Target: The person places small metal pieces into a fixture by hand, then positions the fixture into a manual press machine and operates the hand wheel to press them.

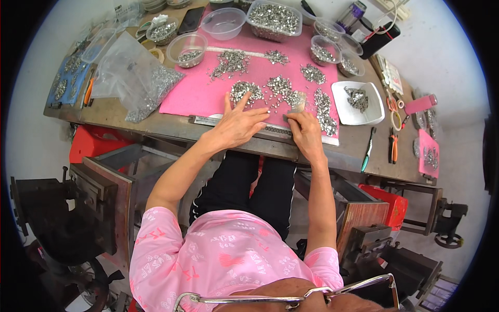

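My left hand (240, 124) lies flat with fingers spread on the pink mat (197, 93), fingertips touching small silver metal pieces (247, 91) heaped in piles. My right hand (306, 132) pinches a small tan brush-like tool (297, 101) at the mat's near edge, next to another pile of silver pieces (325, 112). A long metal strip (208, 120) runs along the table's front edge under both hands.
Clear plastic tubs (274, 20) and bowls (187, 49) of silver parts stand at the back. A plastic bag of parts (140, 78) lies left, a white square dish (357, 103) right. Pliers (393, 148), a toothbrush (368, 151) and a pink box (420, 104) lie far right.
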Demonstrator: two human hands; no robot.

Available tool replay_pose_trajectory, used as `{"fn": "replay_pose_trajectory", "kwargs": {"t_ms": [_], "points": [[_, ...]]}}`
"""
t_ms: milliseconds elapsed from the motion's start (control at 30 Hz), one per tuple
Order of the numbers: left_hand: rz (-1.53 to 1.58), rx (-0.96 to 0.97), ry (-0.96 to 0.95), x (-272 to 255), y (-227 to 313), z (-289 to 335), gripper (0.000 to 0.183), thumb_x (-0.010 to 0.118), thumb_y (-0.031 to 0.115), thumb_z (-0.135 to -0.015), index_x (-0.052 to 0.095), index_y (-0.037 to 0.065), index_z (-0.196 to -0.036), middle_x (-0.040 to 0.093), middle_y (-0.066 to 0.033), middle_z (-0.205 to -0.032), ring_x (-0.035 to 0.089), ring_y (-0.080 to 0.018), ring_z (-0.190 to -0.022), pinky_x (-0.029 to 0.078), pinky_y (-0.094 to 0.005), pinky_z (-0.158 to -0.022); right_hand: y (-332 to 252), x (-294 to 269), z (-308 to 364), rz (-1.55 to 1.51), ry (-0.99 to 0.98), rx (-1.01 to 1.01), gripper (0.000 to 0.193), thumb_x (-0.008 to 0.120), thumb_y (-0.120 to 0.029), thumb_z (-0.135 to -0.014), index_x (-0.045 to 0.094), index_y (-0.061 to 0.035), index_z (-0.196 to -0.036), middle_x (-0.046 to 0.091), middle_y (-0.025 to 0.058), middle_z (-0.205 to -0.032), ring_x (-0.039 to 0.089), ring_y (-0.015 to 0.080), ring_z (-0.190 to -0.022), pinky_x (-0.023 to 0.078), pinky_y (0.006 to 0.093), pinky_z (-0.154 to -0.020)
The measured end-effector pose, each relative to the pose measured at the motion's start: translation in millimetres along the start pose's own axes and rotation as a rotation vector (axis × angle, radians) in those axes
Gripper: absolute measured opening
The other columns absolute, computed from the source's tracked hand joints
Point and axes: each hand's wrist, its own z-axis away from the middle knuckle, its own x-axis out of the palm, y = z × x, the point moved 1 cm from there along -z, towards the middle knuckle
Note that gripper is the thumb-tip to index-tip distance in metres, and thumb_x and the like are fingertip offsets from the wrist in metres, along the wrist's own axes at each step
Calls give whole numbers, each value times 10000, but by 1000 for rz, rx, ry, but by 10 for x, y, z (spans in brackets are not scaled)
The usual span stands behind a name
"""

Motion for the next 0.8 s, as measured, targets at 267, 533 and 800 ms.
{"fn": "replay_pose_trajectory", "kwargs": {"t_ms": [267, 533, 800], "points": [[130, -68, 332, -15, -80, -109, 129, 703, 192, -893, 736, 148, -1010, 683, -3, -950, 565, -229, -1011, 279, -548, -1041, -83, 275, -229, -16, 34, -10, 82, 729, -98, -841, 710, -48, -903, 631, 106, -835, 604, 299, -838, 439, 425, -777], [-61, 43, 350, 126, -165, -373, 78, 720, 209, -875, 739, 145, -915, 647, -4, -896, 568, -222, -953, 287, -521, -1035, -157, 213, -122, -7, 35, -63, 62, 698, -88, -865, 660, -46, -890, 609, 91, -831, 592, 282, -844, 406, 409, -787], [4, 90, 376, 111, -140, -351, 80, 726, 176, -869, 722, 121, -926, 648, -8, -868, 572, -208, -918, 320, -476, -996, -337, 187, 103, -118, 44, -84, 52, 695, -40, -856, 653, -43, -886, 588, 81, -827, 579, 268, -828, 401, 404, -781]]}}
